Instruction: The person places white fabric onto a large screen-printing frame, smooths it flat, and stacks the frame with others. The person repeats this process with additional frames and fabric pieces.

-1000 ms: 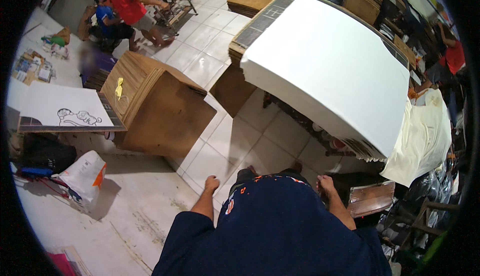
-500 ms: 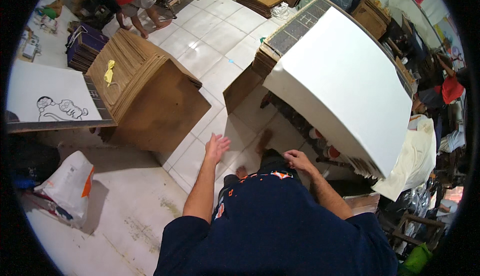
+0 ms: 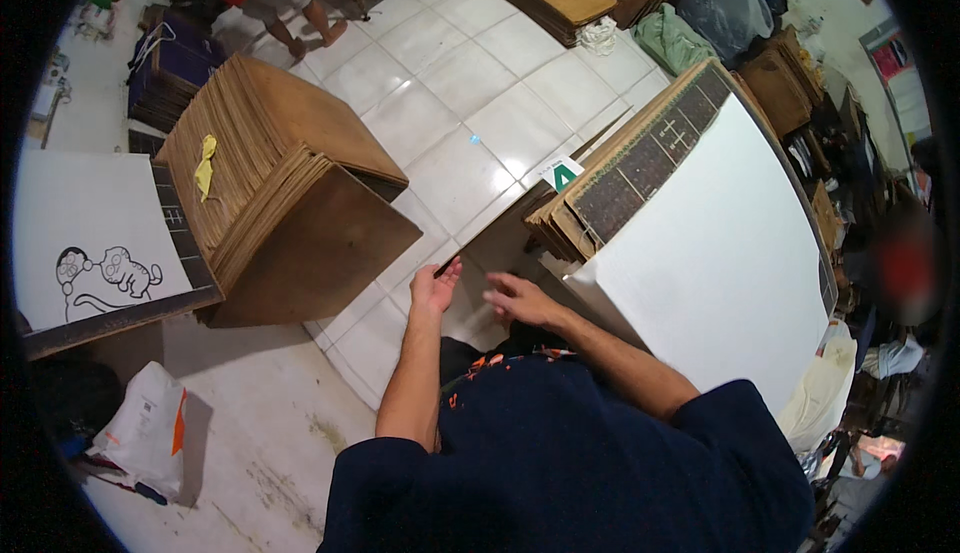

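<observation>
At nine o'clock a stack of brown boards sits on the tiled floor; at centre the left hand pinches the edge of a thin brown sheet. Just right, the right hand hovers with fingers spread, holding nothing; at three o'clock lies a white panel.

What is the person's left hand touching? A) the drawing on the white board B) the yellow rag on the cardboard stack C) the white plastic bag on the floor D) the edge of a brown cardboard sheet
D: the left hand has its fingertips on the edge of the brown cardboard sheet leaning by the white-topped stack, far from the bag, the rag and the drawing.
</observation>
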Demonstrator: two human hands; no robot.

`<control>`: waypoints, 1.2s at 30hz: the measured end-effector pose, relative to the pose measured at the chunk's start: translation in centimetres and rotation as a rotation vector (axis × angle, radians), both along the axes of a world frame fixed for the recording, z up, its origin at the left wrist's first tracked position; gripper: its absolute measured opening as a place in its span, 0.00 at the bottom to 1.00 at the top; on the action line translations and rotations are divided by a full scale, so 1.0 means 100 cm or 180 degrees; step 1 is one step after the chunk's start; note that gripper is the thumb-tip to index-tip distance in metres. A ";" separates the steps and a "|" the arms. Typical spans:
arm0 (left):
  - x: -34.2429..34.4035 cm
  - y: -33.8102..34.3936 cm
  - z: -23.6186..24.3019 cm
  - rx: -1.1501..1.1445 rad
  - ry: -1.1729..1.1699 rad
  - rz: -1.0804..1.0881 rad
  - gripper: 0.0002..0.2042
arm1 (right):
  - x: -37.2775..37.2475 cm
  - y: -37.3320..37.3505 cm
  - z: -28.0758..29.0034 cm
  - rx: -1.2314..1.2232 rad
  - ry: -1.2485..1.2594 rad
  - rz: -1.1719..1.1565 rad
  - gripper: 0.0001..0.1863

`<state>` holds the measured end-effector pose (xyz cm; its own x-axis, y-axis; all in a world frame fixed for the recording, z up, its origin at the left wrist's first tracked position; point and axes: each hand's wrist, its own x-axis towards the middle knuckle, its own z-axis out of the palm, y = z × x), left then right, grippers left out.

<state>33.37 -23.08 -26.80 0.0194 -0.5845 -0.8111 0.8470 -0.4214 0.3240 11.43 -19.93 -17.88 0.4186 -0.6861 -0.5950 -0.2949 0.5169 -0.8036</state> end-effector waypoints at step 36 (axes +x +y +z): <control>0.029 -0.202 0.103 -0.1129 -0.1071 -0.1488 0.48 | -0.057 0.238 0.391 -0.3990 0.2329 -0.4894 0.18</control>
